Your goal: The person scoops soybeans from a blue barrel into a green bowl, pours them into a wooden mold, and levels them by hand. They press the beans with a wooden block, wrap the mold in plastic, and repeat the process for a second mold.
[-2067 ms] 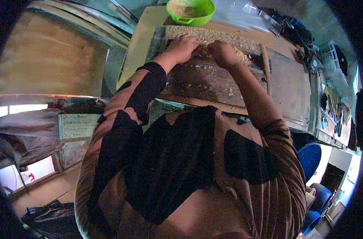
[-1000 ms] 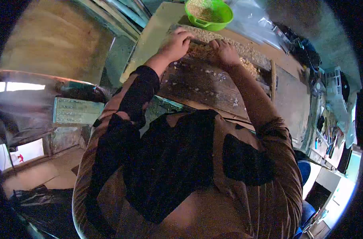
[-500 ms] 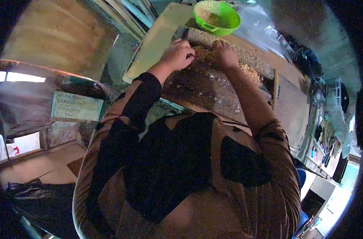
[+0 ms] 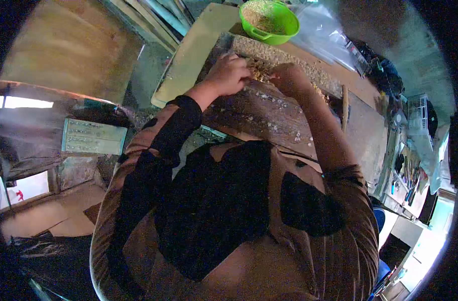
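My left hand [image 4: 229,75] is over the dark wooden board [image 4: 261,118], its fingers curled in with the tips against a golden-brown crumbly mass [image 4: 260,74]. On the other side of that mass, my right hand [image 4: 292,80] is bent down with curled fingers; its fingertips are mostly hidden. Whatever either hand pinches is too small or covered to name. Behind both hands runs a band of pale chopped bits [image 4: 309,69] along the board's far side. Pale flecks dot the board's near part.
Beyond the board stands a green plastic bowl [image 4: 293,32] holding pale crumbs [image 4: 261,17]. Clear plastic sheeting [image 4: 319,32] lies right of it. A wooden stick [image 4: 345,103] lies at the board's right end. Tools [image 4: 412,175] hang or lie at far right.
Both hands have come slightly nearer to my body. My right hand has turned and shifted a little right, and more of the pale band behind shows.
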### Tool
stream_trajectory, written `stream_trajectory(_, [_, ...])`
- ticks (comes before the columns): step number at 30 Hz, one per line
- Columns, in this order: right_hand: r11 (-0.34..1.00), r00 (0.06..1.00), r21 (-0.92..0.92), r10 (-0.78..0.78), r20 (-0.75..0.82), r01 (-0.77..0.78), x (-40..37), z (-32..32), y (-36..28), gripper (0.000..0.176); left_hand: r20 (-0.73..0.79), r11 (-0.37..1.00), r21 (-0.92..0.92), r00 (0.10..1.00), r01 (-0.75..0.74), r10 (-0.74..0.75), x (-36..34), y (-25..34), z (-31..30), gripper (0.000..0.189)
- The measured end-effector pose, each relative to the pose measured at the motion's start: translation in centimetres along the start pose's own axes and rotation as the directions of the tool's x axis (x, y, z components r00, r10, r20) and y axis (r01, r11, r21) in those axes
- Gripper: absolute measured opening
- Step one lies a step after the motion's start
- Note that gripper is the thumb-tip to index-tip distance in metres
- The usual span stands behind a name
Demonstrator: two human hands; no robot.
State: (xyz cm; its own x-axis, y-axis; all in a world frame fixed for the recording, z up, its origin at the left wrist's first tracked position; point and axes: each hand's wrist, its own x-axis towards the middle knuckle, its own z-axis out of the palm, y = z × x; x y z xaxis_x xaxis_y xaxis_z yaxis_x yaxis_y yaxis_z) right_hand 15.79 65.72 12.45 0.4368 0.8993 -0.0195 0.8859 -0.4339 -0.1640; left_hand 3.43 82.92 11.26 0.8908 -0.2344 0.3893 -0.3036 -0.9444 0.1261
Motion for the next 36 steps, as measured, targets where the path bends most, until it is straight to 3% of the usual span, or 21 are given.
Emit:
stream_trajectory(2, [0.996,0.998,0.069,0.064,0.005,-0.064,-0.7,-0.5,-0.6,0.019,0.001,0.999,0.013,1.000,-0.031,0.031,-0.1,0.5,0.3,0.012])
stream_trajectory(5, [0.985,0.983,-0.069,0.165,0.085,-0.159,-0.6,-0.7,-1.5,0.020,0.000,0.997,0.039,0.997,-0.071,0.071,0.0,0.4,0.6,0.010])
stream_trajectory(8, [0.993,0.993,-0.041,0.114,0.029,-0.113,0.1,0.8,-0.9,0.029,-0.031,0.997,0.032,0.997,-0.070,0.071,0.1,0.3,0.6,0.011])
stream_trajectory(10, [0.990,0.996,-0.143,-0.029,-0.087,0.017,0.9,1.3,-0.4,0.039,-0.060,0.998,0.015,0.996,-0.058,0.059,0.0,0.0,0.5,0.011])
stream_trajectory(11, [0.990,0.996,-0.142,-0.032,-0.089,0.019,1.3,1.5,-0.2,0.039,-0.073,0.999,0.008,0.997,-0.037,0.037,-0.2,-0.2,0.4,0.010])
stream_trajectory(13, [0.948,0.976,-0.287,-0.182,-0.122,0.141,1.9,2.0,0.4,0.044,-0.084,1.000,0.000,0.996,-0.013,0.013,-0.5,-0.6,0.3,0.010])
stream_trajectory(17, [0.986,0.993,-0.158,-0.071,-0.095,0.056,3.2,2.9,0.6,0.038,-0.077,0.999,-0.033,0.997,0.011,-0.013,-1.1,-1.3,0.1,0.013])
stream_trajectory(19, [0.929,0.924,-0.302,-0.294,-0.244,0.216,2.8,1.9,-0.1,0.030,-0.077,0.999,-0.024,0.996,0.031,-0.033,-1.4,-1.6,0.0,0.014])
stream_trajectory(20, [0.927,0.923,-0.303,-0.300,-0.243,0.221,3.0,1.6,-0.5,0.030,-0.078,0.998,-0.031,0.995,0.056,-0.058,-1.4,-1.7,0.1,0.015])
stream_trajectory(22, [0.996,0.991,-0.057,0.065,-0.118,-0.072,3.5,1.2,-1.5,0.023,-0.080,0.996,-0.036,0.993,0.084,-0.087,-1.7,-2.0,0.1,0.015])
stream_trajectory(23, [0.996,0.991,-0.057,0.061,-0.118,-0.068,4.0,2.2,-0.9,0.023,-0.066,0.995,-0.033,0.993,0.099,-0.101,-1.8,-2.0,0.0,0.015])
stream_trajectory(25, [0.970,0.929,-0.180,-0.212,-0.304,0.163,5.4,4.7,0.7,0.023,-0.053,0.993,-0.028,0.992,0.116,-0.117,-1.8,-2.2,-0.1,0.016])
stream_trajectory(29, [0.953,0.940,-0.217,-0.260,-0.222,0.212,4.9,2.5,-1.0,0.029,0.058,0.981,-0.005,0.980,0.191,-0.191,-1.1,-2.4,0.0,0.017])
stream_trajectory(31, [0.935,0.844,-0.268,-0.330,-0.423,0.232,5.4,3.4,-0.9,0.026,0.085,0.977,0.008,0.973,0.213,-0.213,-0.6,-2.2,-0.3,0.017])
stream_trajectory(32, [0.935,0.844,-0.267,-0.332,-0.422,0.234,5.6,3.4,-1.0,0.026,0.103,0.975,0.023,0.970,0.220,-0.221,-0.2,-2.1,-0.4,0.017])
stream_trajectory(34, [0.985,0.926,-0.124,-0.158,-0.344,0.122,6.0,3.2,-1.1,0.031,0.121,0.973,0.037,0.965,0.228,-0.231,0.1,-1.9,-0.4,0.017])
stream_trajectory(36, [0.995,0.939,-0.068,-0.088,-0.331,0.070,5.8,2.5,-1.7,0.031,0.039,0.973,0.037,0.972,0.229,-0.230,0.3,-2.0,-0.1,0.017])
